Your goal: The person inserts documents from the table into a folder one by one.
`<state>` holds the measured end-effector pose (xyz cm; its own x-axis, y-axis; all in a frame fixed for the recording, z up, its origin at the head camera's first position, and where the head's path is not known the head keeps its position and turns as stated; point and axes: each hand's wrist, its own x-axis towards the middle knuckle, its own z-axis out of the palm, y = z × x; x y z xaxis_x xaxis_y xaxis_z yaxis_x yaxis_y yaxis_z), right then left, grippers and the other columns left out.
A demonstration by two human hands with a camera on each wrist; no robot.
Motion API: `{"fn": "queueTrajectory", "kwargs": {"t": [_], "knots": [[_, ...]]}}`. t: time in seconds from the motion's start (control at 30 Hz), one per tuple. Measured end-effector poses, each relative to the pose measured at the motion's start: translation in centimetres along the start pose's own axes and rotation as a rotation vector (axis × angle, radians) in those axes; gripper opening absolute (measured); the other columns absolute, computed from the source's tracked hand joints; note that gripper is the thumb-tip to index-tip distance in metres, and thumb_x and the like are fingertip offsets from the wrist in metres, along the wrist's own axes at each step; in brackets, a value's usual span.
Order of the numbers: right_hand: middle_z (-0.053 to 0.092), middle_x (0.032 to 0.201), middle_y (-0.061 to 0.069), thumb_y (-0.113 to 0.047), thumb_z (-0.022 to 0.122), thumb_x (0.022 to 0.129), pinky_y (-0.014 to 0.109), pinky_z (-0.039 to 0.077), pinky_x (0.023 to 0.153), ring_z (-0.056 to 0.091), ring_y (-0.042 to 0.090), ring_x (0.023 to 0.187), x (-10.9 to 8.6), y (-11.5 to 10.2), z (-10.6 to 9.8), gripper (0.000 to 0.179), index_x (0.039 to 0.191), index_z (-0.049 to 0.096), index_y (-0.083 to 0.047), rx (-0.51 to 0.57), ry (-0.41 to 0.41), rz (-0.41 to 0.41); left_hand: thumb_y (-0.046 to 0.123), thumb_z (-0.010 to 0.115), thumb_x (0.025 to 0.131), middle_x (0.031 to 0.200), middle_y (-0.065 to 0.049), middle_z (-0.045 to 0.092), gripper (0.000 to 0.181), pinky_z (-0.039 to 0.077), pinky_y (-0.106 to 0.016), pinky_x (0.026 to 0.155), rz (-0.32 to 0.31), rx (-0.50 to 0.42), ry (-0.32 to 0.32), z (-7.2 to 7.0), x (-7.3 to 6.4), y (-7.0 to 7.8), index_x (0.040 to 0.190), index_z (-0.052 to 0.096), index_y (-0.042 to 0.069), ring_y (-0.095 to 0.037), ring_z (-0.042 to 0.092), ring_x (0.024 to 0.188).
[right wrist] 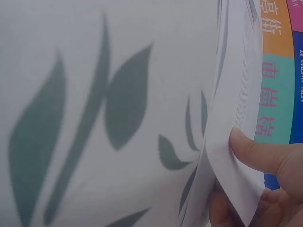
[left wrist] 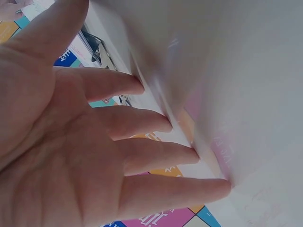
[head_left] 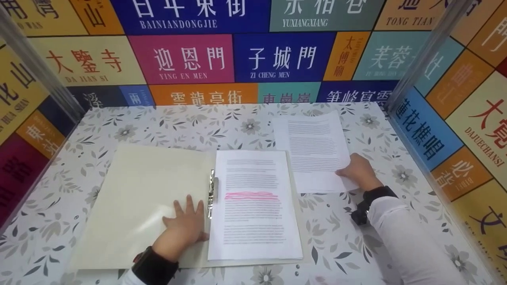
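Observation:
An open cream folder point(head_left: 138, 190) lies on the table. Its metal clip point(head_left: 212, 194) runs along the spine, and a stack of printed paper point(head_left: 255, 217) with pink highlighted lines lies on its right side. My left hand point(head_left: 184, 225) rests on the left cover near the clip, fingers spread; the left wrist view shows the straight fingertips touching its glossy surface. Just right of the folder are loose printed sheets point(head_left: 317, 180). At their lower right corner, my right hand point(head_left: 360, 172) pinches the paper between thumb and fingers. In the right wrist view, that corner point(right wrist: 236, 184) bends upward.
The table point(head_left: 178, 124) has a grey leaf and flower pattern. Colourful panels with Chinese lettering point(head_left: 182, 59) stand behind it and on both sides. Transparent corner strips point(head_left: 425, 59) join the panels.

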<state>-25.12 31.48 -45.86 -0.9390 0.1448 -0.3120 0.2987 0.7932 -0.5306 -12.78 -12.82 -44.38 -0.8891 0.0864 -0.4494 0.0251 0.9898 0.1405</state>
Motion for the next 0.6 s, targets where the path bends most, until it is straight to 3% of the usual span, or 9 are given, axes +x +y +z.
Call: {"fn": "queueTrajectory", "kwargs": {"t": [0.23,0.6], "knots": [[0.039,0.141,0.036,-0.012,0.047,0.095,0.056,0.038,0.108,0.043,0.049,0.127,-0.2,0.7,-0.5,0.057,0.142,0.029,0.016,0.105,-0.076,0.045,0.034,0.078,0.077,0.156,-0.033,0.012,0.094,0.023,-0.083,0.095,-0.005,-0.003,0.008,0.4,0.0,0.0,0.149,0.030,-0.001,-0.062,0.009,0.138],[0.033,0.143,0.039,-0.012,0.038,0.097,0.055,0.037,0.108,0.038,0.050,0.130,-0.2,2.0,-2.3,0.055,0.142,0.027,0.018,0.084,-0.079,0.072,0.035,0.080,0.075,0.155,-0.034,0.013,0.095,0.022,-0.084,0.094,0.001,-0.007,0.010,0.6,0.1,0.0,0.149,0.031,-0.001,-0.063,0.010,0.137]]}}
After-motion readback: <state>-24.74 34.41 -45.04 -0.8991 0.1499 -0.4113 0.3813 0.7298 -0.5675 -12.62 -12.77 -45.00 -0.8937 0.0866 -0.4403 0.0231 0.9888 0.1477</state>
